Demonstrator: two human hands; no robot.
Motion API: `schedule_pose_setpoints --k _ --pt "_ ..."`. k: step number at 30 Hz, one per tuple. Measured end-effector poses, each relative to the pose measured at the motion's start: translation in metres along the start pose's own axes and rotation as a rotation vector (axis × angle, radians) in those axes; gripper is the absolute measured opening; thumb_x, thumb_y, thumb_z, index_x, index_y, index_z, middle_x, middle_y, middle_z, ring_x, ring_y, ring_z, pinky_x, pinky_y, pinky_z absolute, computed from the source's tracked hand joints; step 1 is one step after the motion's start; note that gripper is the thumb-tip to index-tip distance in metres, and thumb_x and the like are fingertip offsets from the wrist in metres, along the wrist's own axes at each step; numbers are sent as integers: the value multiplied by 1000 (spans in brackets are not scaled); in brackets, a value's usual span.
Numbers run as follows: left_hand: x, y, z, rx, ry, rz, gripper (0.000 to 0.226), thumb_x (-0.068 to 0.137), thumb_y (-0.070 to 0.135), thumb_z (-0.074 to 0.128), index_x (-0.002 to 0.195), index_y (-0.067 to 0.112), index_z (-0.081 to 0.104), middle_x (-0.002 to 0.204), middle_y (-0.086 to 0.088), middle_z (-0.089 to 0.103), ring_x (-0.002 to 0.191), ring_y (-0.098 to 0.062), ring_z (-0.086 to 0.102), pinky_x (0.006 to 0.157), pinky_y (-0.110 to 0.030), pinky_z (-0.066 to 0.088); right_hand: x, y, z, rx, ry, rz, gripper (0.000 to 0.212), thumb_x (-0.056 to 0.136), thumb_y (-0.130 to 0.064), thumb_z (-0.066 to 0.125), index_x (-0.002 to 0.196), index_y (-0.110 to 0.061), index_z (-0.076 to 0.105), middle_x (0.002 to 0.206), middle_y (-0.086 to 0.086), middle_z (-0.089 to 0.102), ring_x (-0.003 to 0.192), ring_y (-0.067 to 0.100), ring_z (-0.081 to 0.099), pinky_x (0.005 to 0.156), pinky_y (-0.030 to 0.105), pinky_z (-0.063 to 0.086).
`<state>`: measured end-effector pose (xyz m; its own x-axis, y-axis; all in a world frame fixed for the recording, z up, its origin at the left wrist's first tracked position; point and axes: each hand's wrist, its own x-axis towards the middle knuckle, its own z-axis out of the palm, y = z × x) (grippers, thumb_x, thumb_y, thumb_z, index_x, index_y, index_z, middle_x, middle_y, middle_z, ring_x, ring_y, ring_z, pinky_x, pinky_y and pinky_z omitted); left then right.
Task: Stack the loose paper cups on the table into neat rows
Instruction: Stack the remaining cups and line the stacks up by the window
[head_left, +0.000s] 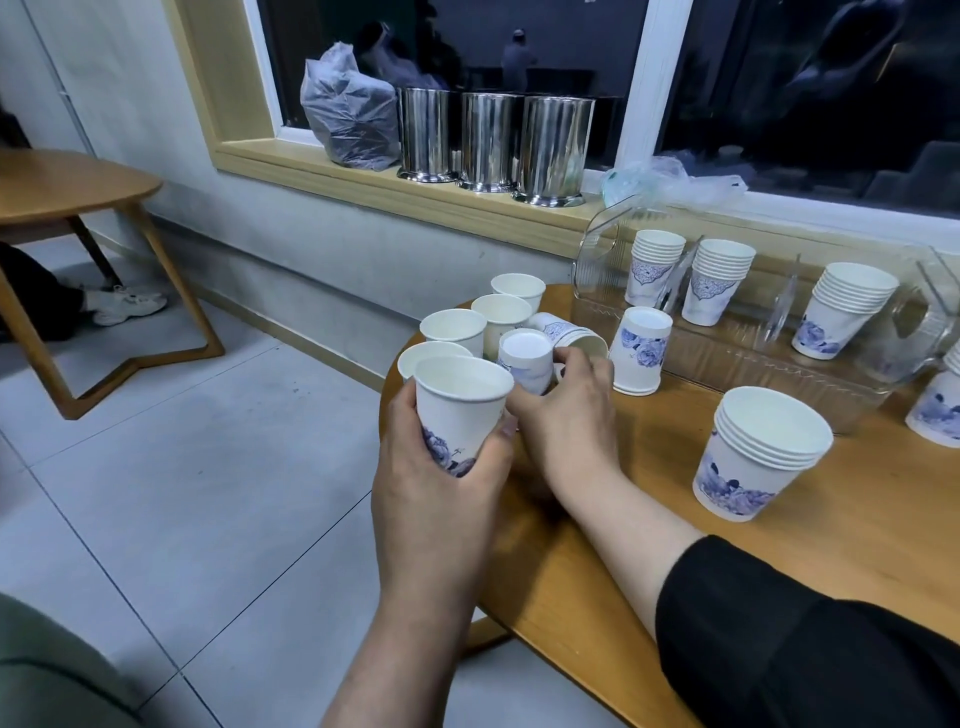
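Observation:
My left hand grips an upright white paper cup with a blue flower print at the table's left end. My right hand reaches past it, its fingers curled round an upside-down cup. Behind them stand several loose upright cups, and one cup lies on its side. Another upside-down cup stands to the right. A short stack of cups sits near the front right.
A clear plastic tray at the back of the wooden table holds three cup stacks. Three steel canisters and a plastic bag sit on the windowsill. Another wooden table stands at the left, with a person's leg under it.

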<state>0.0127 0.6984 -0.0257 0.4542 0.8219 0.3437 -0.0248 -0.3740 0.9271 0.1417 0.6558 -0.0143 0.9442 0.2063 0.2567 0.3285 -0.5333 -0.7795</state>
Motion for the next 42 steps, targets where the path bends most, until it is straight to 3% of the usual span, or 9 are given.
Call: schedule_pose_setpoints --k 5,10,15,19,22,25,29,36,42 --pt "-3 1 2 12 -39 49 69 73 48 79 136 39 49 126 19 64 115 -6 61 92 -29 51 -15 5 -36 259 110 -58 50 75 -39 78 114 -25 51 109 -7 60 102 15 58 87 31 45" --pt "-8 1 6 92 -149 119 73 72 46 81 137 42 49 131 20 60 119 -5 57 96 -29 51 -27 0 -106 457 -60 -280 44 75 -43 80 112 -33 59 98 -15 68 88 0 63 77 16 48" --pt "-15 2 15 224 -289 224 75 72 35 85 137 43 49 125 24 54 120 -2 50 97 -20 41 -19 -10 -171 -91 -324 -528 59 67 -60 80 121 -44 61 110 -19 56 104 -7 53 84 2 33" --pt "-22 7 24 283 -357 298 80 71 29 83 137 50 43 119 22 53 112 -2 50 89 -8 35 -17 -20 -182 -569 -523 -621 61 75 -66 67 132 -46 54 114 -17 47 108 0 49 81 6 33" --pt "-27 12 28 289 -413 319 79 71 27 79 133 53 39 115 26 51 110 -4 53 91 -24 44 -26 -27 -168 -584 -551 -668 58 88 -67 45 138 -36 46 120 -16 43 120 6 46 93 14 31" --pt "-29 16 32 207 -417 262 72 73 34 81 130 52 42 117 27 56 111 1 55 92 -23 46 -14 -25 -158 -310 -396 -605 61 93 -68 26 139 -30 40 133 -7 49 123 9 46 106 35 37" --pt "-27 17 37 98 -439 117 64 77 50 79 125 55 37 121 25 61 111 1 58 93 -28 50 51 -4 -154 -342 -216 -464 41 97 -45 51 132 -24 50 124 -2 57 105 12 54 94 30 43" --pt "-21 8 48 90 -406 31 66 80 50 78 131 48 35 120 21 61 109 -6 59 93 -34 52 120 12 -132 -812 -545 -479 78 90 -27 69 154 -33 24 158 3 30 137 27 40 110 37 35" --pt "-20 6 51 105 -396 21 66 80 54 76 132 45 36 121 20 60 111 -8 58 96 -39 51 132 11 -116 -1003 -573 -504 66 83 -31 75 143 -33 45 135 5 46 119 29 51 97 42 47"
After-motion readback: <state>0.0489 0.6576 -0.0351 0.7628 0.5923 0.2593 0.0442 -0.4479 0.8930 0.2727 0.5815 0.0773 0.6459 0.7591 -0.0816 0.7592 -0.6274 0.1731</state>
